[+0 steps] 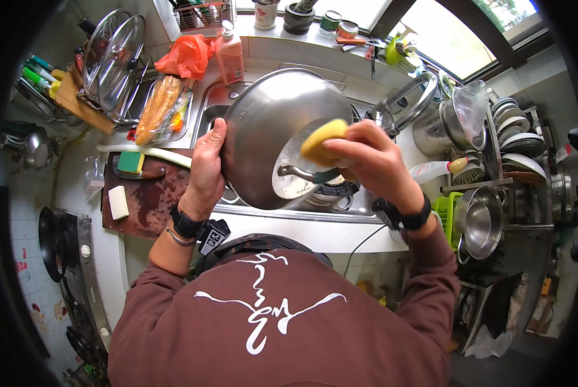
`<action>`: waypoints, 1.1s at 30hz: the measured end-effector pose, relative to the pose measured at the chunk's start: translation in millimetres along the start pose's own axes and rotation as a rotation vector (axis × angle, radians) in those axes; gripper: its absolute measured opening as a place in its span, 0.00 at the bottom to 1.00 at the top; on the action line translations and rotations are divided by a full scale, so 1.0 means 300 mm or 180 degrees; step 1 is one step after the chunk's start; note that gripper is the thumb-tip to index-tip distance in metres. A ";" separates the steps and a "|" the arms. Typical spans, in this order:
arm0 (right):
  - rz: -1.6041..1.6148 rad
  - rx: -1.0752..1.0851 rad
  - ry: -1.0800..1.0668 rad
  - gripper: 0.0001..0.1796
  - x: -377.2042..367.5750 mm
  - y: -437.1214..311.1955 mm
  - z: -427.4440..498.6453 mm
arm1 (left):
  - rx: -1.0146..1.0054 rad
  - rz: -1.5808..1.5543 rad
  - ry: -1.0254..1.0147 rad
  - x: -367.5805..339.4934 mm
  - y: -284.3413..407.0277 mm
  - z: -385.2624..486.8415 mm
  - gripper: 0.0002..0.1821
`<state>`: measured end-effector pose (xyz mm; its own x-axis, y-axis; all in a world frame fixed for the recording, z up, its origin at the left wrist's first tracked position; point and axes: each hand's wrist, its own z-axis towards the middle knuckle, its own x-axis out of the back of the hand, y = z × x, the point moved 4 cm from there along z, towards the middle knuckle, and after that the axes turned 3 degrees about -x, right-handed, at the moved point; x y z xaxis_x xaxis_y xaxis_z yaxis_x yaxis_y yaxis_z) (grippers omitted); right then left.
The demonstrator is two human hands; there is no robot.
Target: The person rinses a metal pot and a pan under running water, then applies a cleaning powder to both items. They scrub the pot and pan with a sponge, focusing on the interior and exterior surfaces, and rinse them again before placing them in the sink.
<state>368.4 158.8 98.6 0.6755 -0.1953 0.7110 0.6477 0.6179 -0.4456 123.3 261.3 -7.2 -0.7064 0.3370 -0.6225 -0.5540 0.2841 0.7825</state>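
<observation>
A large steel wok is tilted up over the sink, its outer side and pale flat base facing me. My left hand holds its left edge, the thumb lying along the metal. In my right hand is a yellow sponge, pinched between thumb and fingers above the right part of the base. Whether the sponge touches the metal I cannot tell. A curved handle with a metal end crosses in front of the base; its far end is hidden near my right hand.
The sink lies below the wok, with a faucet at its right. Left, a cutting board bears a knife, a green-yellow sponge and a white block. A dish rack stands right, a soap bottle behind.
</observation>
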 end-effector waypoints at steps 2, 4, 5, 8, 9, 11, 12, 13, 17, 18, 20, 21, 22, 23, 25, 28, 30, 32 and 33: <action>0.0460 0.0157 -0.0351 0.18 -0.039 0.009 0.048 | 0.0095 -0.0168 -0.0177 -0.017 -0.008 -0.010 0.23; 0.0483 0.0462 -0.0576 0.15 -0.077 0.002 0.087 | 0.0206 -0.0228 -0.0027 -0.017 -0.019 -0.012 0.23; 0.0378 0.0680 -0.0682 0.14 -0.096 -0.009 0.101 | 0.0249 -0.0271 0.0024 -0.017 -0.023 -0.009 0.23; 0.0367 0.0492 -0.0285 0.10 -0.112 0.002 0.160 | 0.0097 -0.0429 0.0255 -0.017 -0.034 0.002 0.23; 0.0544 0.0254 -0.0038 0.10 -0.111 0.013 0.173 | 0.0030 -0.0457 0.0288 -0.017 -0.037 0.004 0.23; 0.0492 0.0253 -0.0315 0.10 -0.136 0.018 0.179 | 0.0020 -0.0239 0.0351 -0.015 -0.045 0.012 0.22; 0.0474 0.0376 -0.0271 0.11 -0.133 0.018 0.173 | -0.0012 -0.0177 0.0314 -0.014 -0.044 0.011 0.22; 0.0282 0.0315 -0.0579 0.11 -0.154 0.027 0.167 | -0.0010 -0.0089 0.0436 -0.008 -0.043 0.013 0.22; 0.0446 0.0451 -0.0125 0.10 -0.132 0.061 0.139 | -0.0018 0.0063 0.0500 0.014 -0.012 0.016 0.22; 0.0337 0.0486 -0.0106 0.10 -0.136 0.069 0.134 | -0.0042 0.0158 0.0606 0.018 -0.012 0.022 0.22; 0.0157 0.0487 -0.0336 0.10 -0.155 0.085 0.136 | -0.0059 0.0029 0.0643 0.021 -0.014 0.031 0.22; 0.0106 0.0406 -0.0430 0.11 -0.165 0.094 0.143 | -0.0102 -0.0055 0.0586 0.017 -0.020 0.039 0.22; 0.0204 0.0567 -0.0325 0.11 -0.167 0.092 0.150 | -0.0072 0.0033 0.0636 0.026 -0.020 0.046 0.21; 0.0156 0.0530 -0.0516 0.12 -0.183 0.095 0.157 | -0.0083 0.0065 0.0556 0.031 -0.022 0.054 0.21; 0.0284 0.0599 -0.0410 0.12 -0.191 0.092 0.172 | -0.0021 0.0091 0.0512 0.046 -0.038 0.049 0.21; 0.0270 0.0561 -0.0415 0.13 -0.205 0.089 0.187 | 0.0040 0.0116 0.0534 0.075 -0.055 0.067 0.21; 0.0247 0.0500 -0.0390 0.13 -0.208 0.098 0.187 | 0.0058 0.0120 0.0500 0.079 -0.070 0.076 0.20; 0.0357 0.0469 -0.0383 0.13 -0.207 0.117 0.174 | 0.0087 0.0138 0.0477 0.076 -0.079 0.078 0.20; 0.0333 0.0318 -0.0517 0.13 -0.213 0.139 0.163 | 0.0081 0.0163 0.0458 0.074 -0.079 0.078 0.21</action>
<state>335.0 234.3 61.2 0.6663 -0.0060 0.7457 0.5335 0.7025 -0.4711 131.1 283.0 -39.8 -0.7903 0.2200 -0.5719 -0.5056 0.2932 0.8114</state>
